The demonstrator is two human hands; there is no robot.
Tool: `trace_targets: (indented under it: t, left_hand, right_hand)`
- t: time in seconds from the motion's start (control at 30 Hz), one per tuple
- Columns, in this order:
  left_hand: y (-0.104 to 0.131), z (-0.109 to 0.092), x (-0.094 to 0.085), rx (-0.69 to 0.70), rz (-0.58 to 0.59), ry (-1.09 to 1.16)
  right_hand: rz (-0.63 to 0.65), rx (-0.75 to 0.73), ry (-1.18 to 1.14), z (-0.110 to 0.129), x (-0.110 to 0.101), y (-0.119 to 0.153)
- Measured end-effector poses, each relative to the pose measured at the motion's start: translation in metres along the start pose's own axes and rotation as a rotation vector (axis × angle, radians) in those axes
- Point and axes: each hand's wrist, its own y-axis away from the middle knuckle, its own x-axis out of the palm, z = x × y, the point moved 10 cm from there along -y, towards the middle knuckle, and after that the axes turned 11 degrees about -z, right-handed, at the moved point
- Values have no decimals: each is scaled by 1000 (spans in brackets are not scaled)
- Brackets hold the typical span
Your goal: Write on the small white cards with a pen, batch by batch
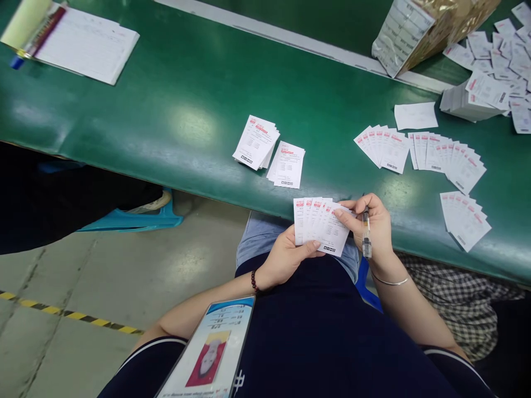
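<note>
- Nearest us, at the bottom of the frame left of centre, hangs one badge (pixel 209 351).
- Just below the middle, we count two hands on one fan of cards (pixel 316 221), at least five by the edges we see, held at the front edge of the green worktop (pixel 178 127).
- The left hand (pixel 284 258) grips the fan's lower part, its thumb across the front.
- The right hand (pixel 373 226) pinches the fan's upper right corner with its fingers (pixel 348 219) and holds one clear pen (pixel 366 235).
- At the centre we see two piles: the left pile (pixel 255 141) and the smaller right pile (pixel 289 166), close together.
- At right lie the upper fans (pixel 385 148), two or three, as we cannot tell where the overlapping ones divide, plus one lower fan (pixel 465 221).
- Upper right: one white sheet (pixel 416 116), one thick stack (pixel 460 102), one loose heap (pixel 504 52) we cannot count, one carton (pixel 442 25).
- Upper left: one paper pad (pixel 89 47).
</note>
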Motion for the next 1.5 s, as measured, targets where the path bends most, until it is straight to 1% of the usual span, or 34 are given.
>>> trace_targets:
  t: [0.13, 0.23, 0.33, 0.5, 0.6, 0.67, 0.9, 1.03, 1.2, 1.4, 1.5]
  left_hand:
    - [-3, 2, -3, 7, -29, -18]
    - [-4, 3, -5, -5, -54, -37]
    - [-4, 3, -5, -19, -58, -60]
    - [-2, 5, -4, -42, -59, -116]
    - [-2, 8, -3, -61, -62, -129]
    - [-3, 11, -2, -74, -62, -113]
    - [-4, 19, -2, -180, -47, 12]
    - [-4, 23, 0, -222, -32, 24]
    - [-6, 23, -3, -197, -59, 33]
    - [-6, 23, -7, -177, -89, 38]
    - [-7, 22, -7, -166, -100, 41]
  right_hand:
    - [-13, 1, 12, 2, -1, 1]
    - [38, 28, 76, 3, 0, 0]
    - [186, 75, 112, 7, 9, -3]
    - [455, 142, 159, 13, 31, -11]
    - [564, 161, 198, 11, 43, -13]
    - [600, 164, 207, 9, 48, -13]
    - [623, 159, 204, 10, 53, -15]
    - [619, 154, 197, 11, 54, -16]
    - [541, 129, 238, 11, 49, -21]
    - [447, 33, 387, 11, 40, -28]
    - [405, 10, 425, 11, 37, -30]
